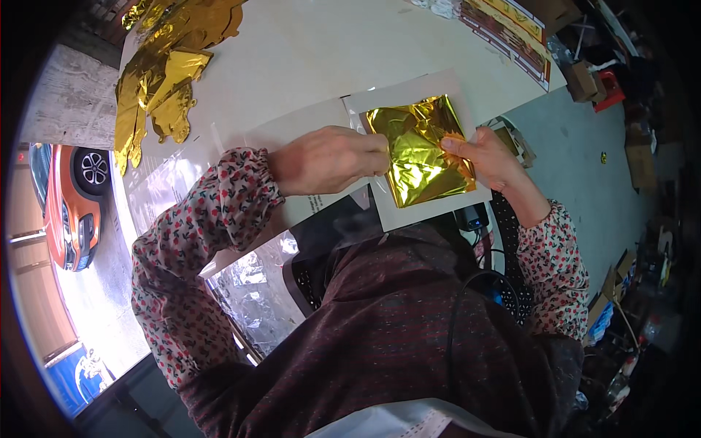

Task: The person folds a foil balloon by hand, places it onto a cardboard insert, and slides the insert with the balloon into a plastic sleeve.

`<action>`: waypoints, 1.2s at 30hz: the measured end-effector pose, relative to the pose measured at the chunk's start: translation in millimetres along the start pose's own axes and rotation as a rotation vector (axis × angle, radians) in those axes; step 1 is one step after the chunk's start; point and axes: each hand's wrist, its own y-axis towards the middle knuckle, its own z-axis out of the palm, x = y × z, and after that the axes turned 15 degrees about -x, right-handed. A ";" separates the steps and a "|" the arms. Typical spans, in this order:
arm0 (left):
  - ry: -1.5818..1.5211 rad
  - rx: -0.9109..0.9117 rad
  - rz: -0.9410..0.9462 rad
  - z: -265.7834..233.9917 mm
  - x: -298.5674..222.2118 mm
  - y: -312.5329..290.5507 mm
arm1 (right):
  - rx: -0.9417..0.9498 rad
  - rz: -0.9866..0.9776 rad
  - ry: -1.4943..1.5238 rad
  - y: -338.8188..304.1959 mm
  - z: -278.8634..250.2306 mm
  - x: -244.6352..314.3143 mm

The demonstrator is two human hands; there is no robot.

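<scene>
A folded, wrinkled gold foil sheet (420,171) lies over a white card (467,87), with a pale border of the card showing around it. The fingers of my left hand (328,160) are pinched together at the foil's left edge. On the other side, my right hand (493,157) grips the foil and card, its thumb pressed on top of the foil and its fingers mostly hidden beneath. Clear plastic film (358,109) shows along the card's left side. Both forearms wear floral sleeve covers.
Crumpled gold foil pieces (171,80) are heaped at the table's far left. The pale table (307,51) ends close to my lap. Printed sheets (511,36) lie at the far right corner. Boxes and clutter (584,80) stand on the floor to the right. An orange car (77,204) is at left.
</scene>
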 end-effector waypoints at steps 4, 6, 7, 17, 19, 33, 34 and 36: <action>0.055 -0.059 0.041 -0.5 0.1 2.7 | -0.006 -0.006 0.161 -13.6 9.1 15.7; 0.073 -0.067 0.048 -0.3 -0.9 4.4 | 0.006 -0.010 0.136 -17.2 9.0 22.0; 0.089 -0.074 0.056 -0.1 -1.4 4.7 | 0.007 -0.012 0.135 -20.4 9.7 27.4; 0.215 -0.112 -0.008 10.0 -7.7 -9.1 | 0.020 -0.053 0.138 -31.6 18.2 43.6; 0.200 -0.139 0.009 13.0 -8.2 -9.9 | 0.027 -0.056 0.147 -34.4 18.8 50.1; 0.275 0.022 -0.028 -11.6 17.0 -7.3 | 0.040 0.004 -0.091 -29.3 22.6 64.7; 0.272 0.029 -0.045 -13.6 20.4 -7.0 | 0.037 0.005 -0.091 -30.4 22.4 65.3; 0.269 0.024 -0.070 -17.4 28.6 -8.3 | 0.038 -0.019 -0.096 -32.4 23.5 69.1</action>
